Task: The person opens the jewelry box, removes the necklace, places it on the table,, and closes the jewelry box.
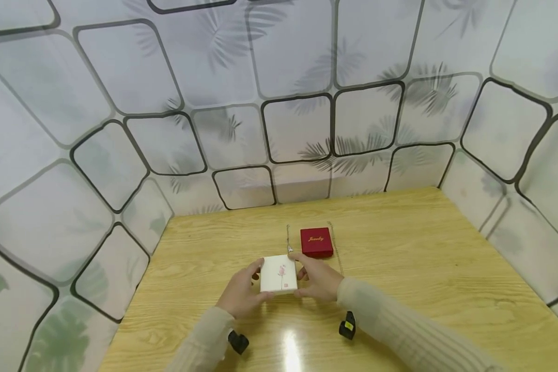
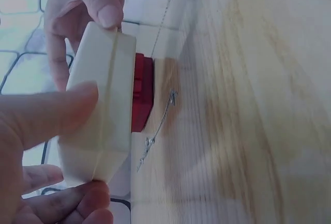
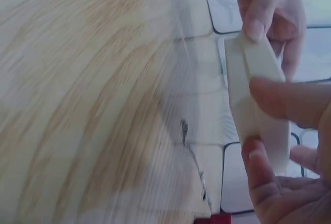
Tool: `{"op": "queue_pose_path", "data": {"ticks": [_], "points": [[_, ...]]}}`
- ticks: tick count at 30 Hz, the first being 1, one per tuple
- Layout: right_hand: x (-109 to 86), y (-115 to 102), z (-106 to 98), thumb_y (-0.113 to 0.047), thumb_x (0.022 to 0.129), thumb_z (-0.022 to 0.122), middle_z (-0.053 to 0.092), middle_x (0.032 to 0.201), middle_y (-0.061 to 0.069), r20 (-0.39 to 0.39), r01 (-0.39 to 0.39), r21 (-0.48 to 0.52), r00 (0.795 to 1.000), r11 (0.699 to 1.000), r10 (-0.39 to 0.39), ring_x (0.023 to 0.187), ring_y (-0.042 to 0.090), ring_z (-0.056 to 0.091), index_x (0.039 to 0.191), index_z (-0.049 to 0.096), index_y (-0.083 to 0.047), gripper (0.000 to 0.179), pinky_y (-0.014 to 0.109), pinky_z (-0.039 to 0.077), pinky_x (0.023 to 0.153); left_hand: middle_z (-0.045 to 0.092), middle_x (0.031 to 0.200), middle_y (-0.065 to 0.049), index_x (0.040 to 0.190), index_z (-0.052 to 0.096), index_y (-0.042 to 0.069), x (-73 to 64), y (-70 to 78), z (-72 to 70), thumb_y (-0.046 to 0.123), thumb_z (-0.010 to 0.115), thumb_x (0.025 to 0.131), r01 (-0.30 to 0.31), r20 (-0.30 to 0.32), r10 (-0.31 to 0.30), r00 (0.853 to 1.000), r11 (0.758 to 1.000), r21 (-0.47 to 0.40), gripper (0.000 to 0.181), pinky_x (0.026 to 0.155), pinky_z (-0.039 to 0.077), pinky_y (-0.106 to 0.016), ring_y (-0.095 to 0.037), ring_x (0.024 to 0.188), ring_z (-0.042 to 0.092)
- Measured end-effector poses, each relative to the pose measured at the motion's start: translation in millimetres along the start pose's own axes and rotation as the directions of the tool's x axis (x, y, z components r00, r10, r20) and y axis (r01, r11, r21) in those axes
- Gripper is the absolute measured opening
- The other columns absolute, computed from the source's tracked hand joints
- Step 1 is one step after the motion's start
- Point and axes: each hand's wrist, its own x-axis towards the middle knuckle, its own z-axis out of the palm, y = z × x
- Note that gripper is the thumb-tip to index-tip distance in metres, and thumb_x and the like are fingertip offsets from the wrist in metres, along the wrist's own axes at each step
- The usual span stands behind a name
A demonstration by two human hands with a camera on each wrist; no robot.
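Note:
A square white box with a pink flower printed on its lid is held between both hands, raised above the table. My left hand grips its left side, thumb at the near edge and fingers toward the far side. On the opposite side my right hand grips it the same way. The side view from the left wrist shows a seam between lid and base on the white box. Just beyond the hands lies a thin silver chain with a small pendant. The contents of the box are hidden.
Behind the right hand, a red box with gold lettering lies on the wooden table. A second, longer chain runs along the red box's right side. Patterned cloth encloses the back and sides.

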Motion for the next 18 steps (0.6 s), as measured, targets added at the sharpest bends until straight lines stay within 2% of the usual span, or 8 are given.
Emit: {"op": "queue_pose_path", "data": {"ticks": [6, 10, 14, 18], "points": [[12.6, -9.3, 6.4, -0.014, 0.08, 0.079, 0.054, 0.134, 0.004, -0.063, -0.028, 0.034, 0.998, 0.999, 0.03, 0.103, 0.017, 0.06, 0.146, 0.038, -0.013, 0.077, 0.03, 0.052, 0.085, 0.058, 0.121, -0.003, 0.146, 0.038, 0.007, 6.1, -9.6, -5.1, 0.025, 0.08, 0.079, 0.046, -0.057, -0.048, 0.997, 0.998, -0.039, 0.081, 0.081, 0.05, -0.034, -0.017, 0.101, 0.055], [22.8, -11.5, 8.6, -0.013, 0.081, 0.078, 0.051, 0.138, 0.005, -0.099, -0.015, 0.029, 0.995, 0.999, 0.017, 0.103, 0.016, 0.059, 0.143, 0.042, -0.014, 0.071, 0.032, 0.051, 0.087, 0.06, 0.121, -0.006, 0.144, 0.042, 0.008, 11.8, -14.6, -10.2, 0.019, 0.081, 0.079, 0.042, -0.093, -0.052, 0.994, 0.994, -0.103, 0.076, 0.082, 0.051, -0.035, -0.018, 0.098, 0.058], [32.5, -12.7, 9.8, -0.012, 0.082, 0.077, 0.05, 0.14, 0.006, -0.12, -0.007, 0.033, 0.993, 0.999, 0.011, 0.103, 0.016, 0.06, 0.14, 0.045, -0.014, 0.067, 0.032, 0.051, 0.088, 0.061, 0.12, -0.01, 0.141, 0.045, 0.007, 17.9, -19.4, -14.6, 0.015, 0.081, 0.078, 0.033, -0.123, -0.052, 0.991, 0.988, -0.149, 0.073, 0.082, 0.052, -0.038, -0.021, 0.096, 0.06], [41.4, -13.6, 10.4, -0.012, 0.083, 0.076, 0.055, 0.134, 0.005, -0.137, -0.012, 0.019, 0.99, 1.0, 0.015, 0.101, 0.017, 0.062, 0.137, 0.05, -0.015, 0.059, 0.033, 0.052, 0.087, 0.062, 0.12, -0.012, 0.139, 0.047, 0.009, 25.1, -24.0, -17.1, 0.013, 0.082, 0.077, 0.076, -0.13, -0.1, 0.986, 0.98, -0.181, 0.072, 0.081, 0.052, -0.037, -0.022, 0.095, 0.06]]}}
